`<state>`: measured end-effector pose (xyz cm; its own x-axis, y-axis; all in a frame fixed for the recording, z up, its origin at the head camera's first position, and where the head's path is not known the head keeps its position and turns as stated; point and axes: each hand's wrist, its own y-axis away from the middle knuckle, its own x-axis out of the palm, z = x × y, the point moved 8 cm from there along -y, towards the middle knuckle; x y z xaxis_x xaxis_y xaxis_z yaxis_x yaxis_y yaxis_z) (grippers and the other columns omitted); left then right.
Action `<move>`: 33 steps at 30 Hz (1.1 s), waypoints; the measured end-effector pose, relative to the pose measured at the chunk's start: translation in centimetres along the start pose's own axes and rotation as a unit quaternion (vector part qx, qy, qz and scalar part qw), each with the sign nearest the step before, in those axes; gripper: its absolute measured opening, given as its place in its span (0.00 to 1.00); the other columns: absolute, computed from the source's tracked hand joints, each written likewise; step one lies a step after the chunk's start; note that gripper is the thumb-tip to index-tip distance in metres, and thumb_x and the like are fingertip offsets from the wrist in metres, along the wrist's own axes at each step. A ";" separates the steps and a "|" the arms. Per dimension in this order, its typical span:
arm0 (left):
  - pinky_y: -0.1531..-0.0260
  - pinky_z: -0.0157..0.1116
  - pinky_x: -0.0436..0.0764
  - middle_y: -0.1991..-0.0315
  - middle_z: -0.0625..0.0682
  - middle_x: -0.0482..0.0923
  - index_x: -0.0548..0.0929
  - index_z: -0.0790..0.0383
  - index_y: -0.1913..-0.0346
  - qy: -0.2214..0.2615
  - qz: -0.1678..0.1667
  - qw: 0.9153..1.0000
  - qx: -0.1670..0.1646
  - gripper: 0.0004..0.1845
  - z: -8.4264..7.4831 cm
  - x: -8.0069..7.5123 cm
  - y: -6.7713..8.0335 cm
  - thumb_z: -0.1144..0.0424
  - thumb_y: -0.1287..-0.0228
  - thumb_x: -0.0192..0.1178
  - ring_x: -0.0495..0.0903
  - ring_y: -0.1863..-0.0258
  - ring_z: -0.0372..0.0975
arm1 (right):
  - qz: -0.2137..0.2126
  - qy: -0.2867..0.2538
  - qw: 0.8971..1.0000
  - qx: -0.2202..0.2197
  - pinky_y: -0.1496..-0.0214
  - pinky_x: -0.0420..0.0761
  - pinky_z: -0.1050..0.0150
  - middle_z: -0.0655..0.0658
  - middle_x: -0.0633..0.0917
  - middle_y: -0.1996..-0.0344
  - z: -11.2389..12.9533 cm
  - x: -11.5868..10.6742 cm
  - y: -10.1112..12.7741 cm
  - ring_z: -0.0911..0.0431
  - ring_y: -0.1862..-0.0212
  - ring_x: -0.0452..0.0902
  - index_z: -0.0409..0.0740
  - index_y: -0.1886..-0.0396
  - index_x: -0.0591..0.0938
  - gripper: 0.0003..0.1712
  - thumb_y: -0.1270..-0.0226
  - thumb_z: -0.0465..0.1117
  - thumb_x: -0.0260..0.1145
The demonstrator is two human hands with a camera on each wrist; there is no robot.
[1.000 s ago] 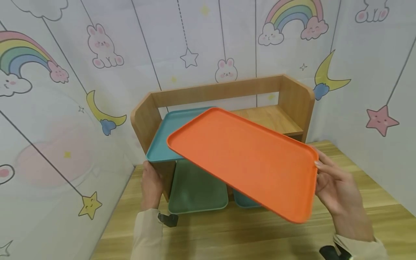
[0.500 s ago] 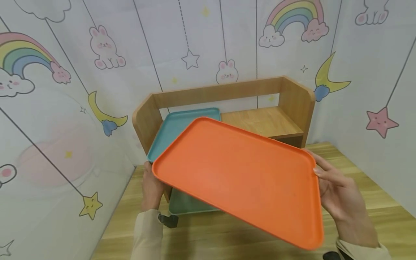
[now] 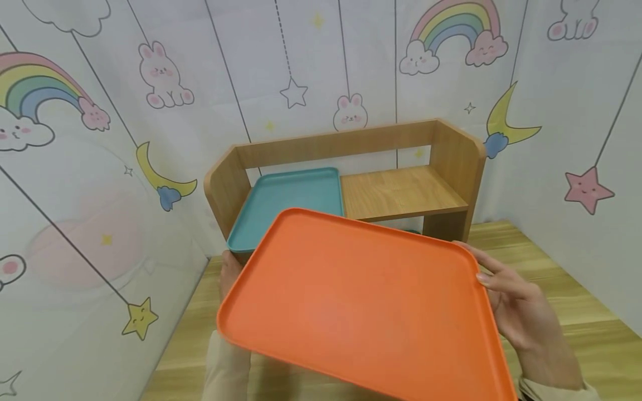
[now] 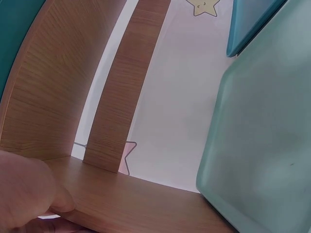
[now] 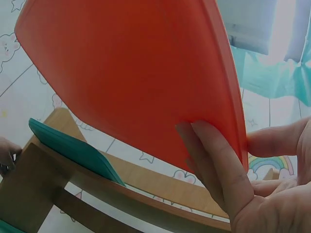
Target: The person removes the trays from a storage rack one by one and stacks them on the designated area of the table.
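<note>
My right hand (image 3: 521, 306) holds an orange rectangular tray (image 3: 361, 301) by its right end, tilted in front of the shelf. In the right wrist view the fingers (image 5: 221, 162) spread under the tray and the thumb (image 5: 272, 141) is at its rim. Partly behind the orange tray, my left hand (image 3: 229, 273) is at the lower left of the wooden shelf (image 3: 401, 192). The left wrist view shows that hand (image 4: 29, 194) pinching the edge of a wooden side panel (image 4: 146, 199). A teal tray (image 3: 296, 192) lies on the left of the shelf's top board.
A pale green tray (image 4: 252, 145) and a blue tray (image 4: 252, 24) sit lower in the shelf, seen in the left wrist view. The shelf stands on a wood-grain table (image 3: 562, 278), close to walls covered in cartoon-printed sheets (image 3: 281, 50).
The orange tray has come down and toward me, off the teal tray, with my right hand keeping hold of it. It now hides part of my left hand, which stays at the shelf's side.
</note>
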<state>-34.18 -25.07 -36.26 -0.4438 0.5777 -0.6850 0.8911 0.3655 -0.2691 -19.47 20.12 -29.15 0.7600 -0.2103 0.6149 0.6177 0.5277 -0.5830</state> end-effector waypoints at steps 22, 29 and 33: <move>0.59 0.59 0.73 0.55 0.73 0.73 0.60 0.72 0.45 -0.005 -0.043 0.996 0.072 0.15 -1.7 -1.3 1.2 0.67 0.31 0.38 0.76 0.57 0.65 | 0.034 -0.008 0.997 0.064 0.35 0.69 0.51 0.33 0.66 0.32 -1.8 0.5 1.2 0.44 0.34 0.68 0.40 0.24 0.43 0.36 0.32 0.24 0.17; 0.57 0.60 0.73 0.54 0.74 0.73 0.60 0.74 0.46 -0.008 -0.051 0.996 0.078 0.16 -2.5 -1.7 1.6 0.73 0.35 0.43 0.75 0.56 0.67 | 0.028 0.001 0.996 0.083 0.35 0.69 0.52 0.34 0.66 0.31 -2.0 -0.1 1.8 0.44 0.34 0.69 0.41 0.24 0.45 0.37 0.32 0.23 0.17; 0.58 0.60 0.74 0.55 0.75 0.73 0.60 0.76 0.46 -0.012 -0.059 0.995 0.079 0.16 -2.6 -1.8 1.7 0.74 0.35 0.44 0.76 0.56 0.67 | 0.027 0.013 0.996 0.090 0.35 0.69 0.52 0.35 0.65 0.31 -2.2 -0.6 2.1 0.44 0.33 0.68 0.40 0.24 0.46 0.37 0.33 0.21 0.18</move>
<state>-32.15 -23.61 -33.76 -0.5452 0.5189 -0.6584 0.8378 0.3092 -0.4500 -18.19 19.57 -31.87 0.7973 -0.1969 0.5705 0.5316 0.6767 -0.5093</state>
